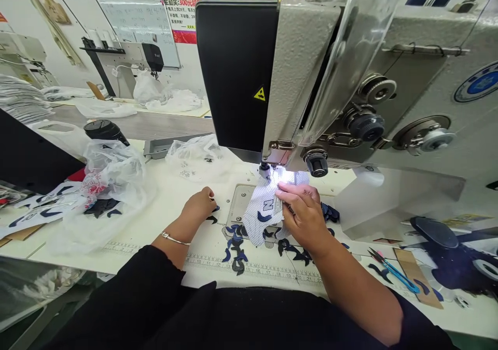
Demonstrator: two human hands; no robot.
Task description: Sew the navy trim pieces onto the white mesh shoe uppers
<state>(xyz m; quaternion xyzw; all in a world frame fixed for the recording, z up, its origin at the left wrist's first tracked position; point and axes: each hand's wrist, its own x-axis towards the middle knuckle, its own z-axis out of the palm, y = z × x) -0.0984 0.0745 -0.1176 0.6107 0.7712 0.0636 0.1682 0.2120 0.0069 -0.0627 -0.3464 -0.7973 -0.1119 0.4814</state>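
My right hand (pixel 301 210) holds a white patterned fabric piece (pixel 257 205) under the lit needle area of a sewing machine (pixel 307 70). Its fingertips press on the fabric close to the presser foot (pixel 265 171). The piece bears a dark "N" and a curved navy patch (pixel 264 216). Left of the machine's metal plate (pixel 238 199), my left hand (pixel 200 203) is closed, fingertips pinched at a small dark navy piece (pixel 217 208), partly hidden by the fingers. Another dark piece (pixel 212 219) lies just below it. Several curved navy and black cutouts (pixel 235 249) lie below the plate.
Blue-handled scissors (pixel 395 272) and a cardboard strip (pixel 418 277) lie at the right. A printed ruler (pixel 264 273) runs along the table's front. Plastic bags (pixel 112 179) and a black-lidded container (pixel 106 131) stand at left. A grey tray (pixel 157 148) is behind.
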